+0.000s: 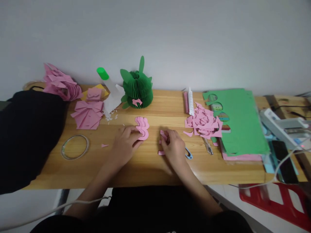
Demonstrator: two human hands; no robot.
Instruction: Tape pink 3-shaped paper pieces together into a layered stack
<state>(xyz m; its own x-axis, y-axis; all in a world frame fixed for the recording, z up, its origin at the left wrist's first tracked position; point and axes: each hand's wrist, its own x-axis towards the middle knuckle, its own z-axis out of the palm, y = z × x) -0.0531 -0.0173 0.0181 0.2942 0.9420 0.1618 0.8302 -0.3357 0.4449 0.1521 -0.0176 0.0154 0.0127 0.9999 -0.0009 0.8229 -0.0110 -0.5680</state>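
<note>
My left hand [125, 144] pinches the lower edge of a row of overlapping pink scalloped paper cut-outs [142, 124] lying on the table. Its thumb and fingers are closed on the paper. To the right, my right hand [173, 147] has its fingers closed on a small pink paper piece [163, 134]. Another small pink strip [161, 152] lies just below those fingers, partly covered. Beside the right hand a blue handle loop [189, 153] shows; the rest of that tool is hidden. A green honeycomb paper ball with leaves [138, 89] and a pink bow stands behind the left hand.
Pink paper scraps [204, 121], a white tube [190, 102] and a pen-like tool [208, 146] lie right, beside green paper sheets [245, 123]. At left are a tape roll [75, 136], folded pink paper [88, 113], a green-capped glue bottle [107, 79] and black cloth [31, 136].
</note>
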